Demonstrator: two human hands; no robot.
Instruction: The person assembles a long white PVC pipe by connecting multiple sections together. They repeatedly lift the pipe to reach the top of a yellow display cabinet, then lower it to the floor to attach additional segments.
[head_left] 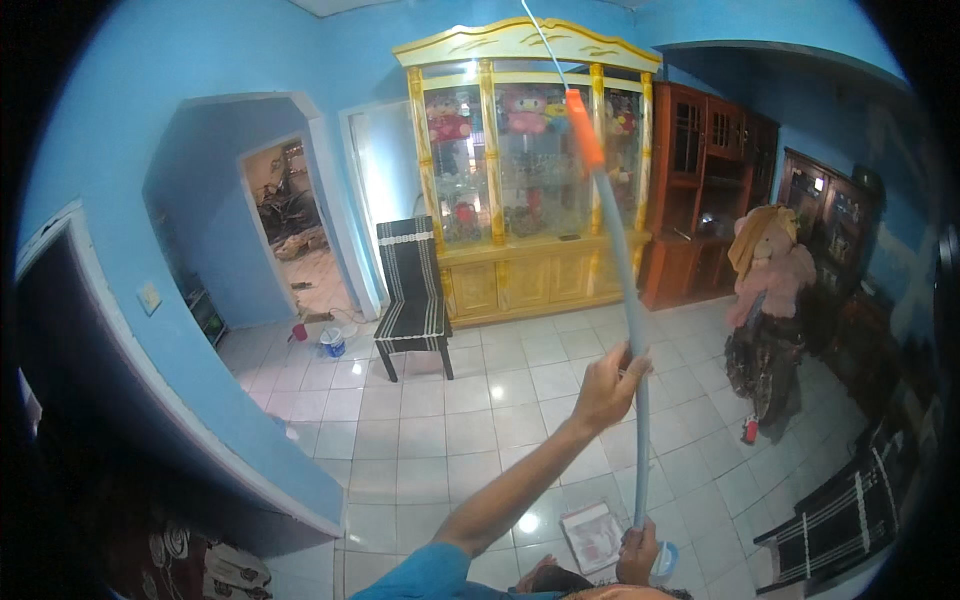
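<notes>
A long grey pole (624, 270) rises before me, bending slightly in the wide view. At its upper end sits an orange handle (584, 128), from which a thin metal rod (545, 42) runs up past the picture's top edge; whatever the rod carries is out of view. My left hand (608, 388) is closed round the middle of the pole, its arm stretched forward. Lower down, close to my body, my right hand (637, 552) grips the pole near its bottom end.
By my feet lie a whitish tray (592, 535) and a blue-and-white container (664, 562). Ahead stand a black chair (408, 290), a yellow glass cabinet (525, 270), a brown cabinet (690, 265) and a paint bucket (332, 343). A large plush toy (770, 260) sits at right.
</notes>
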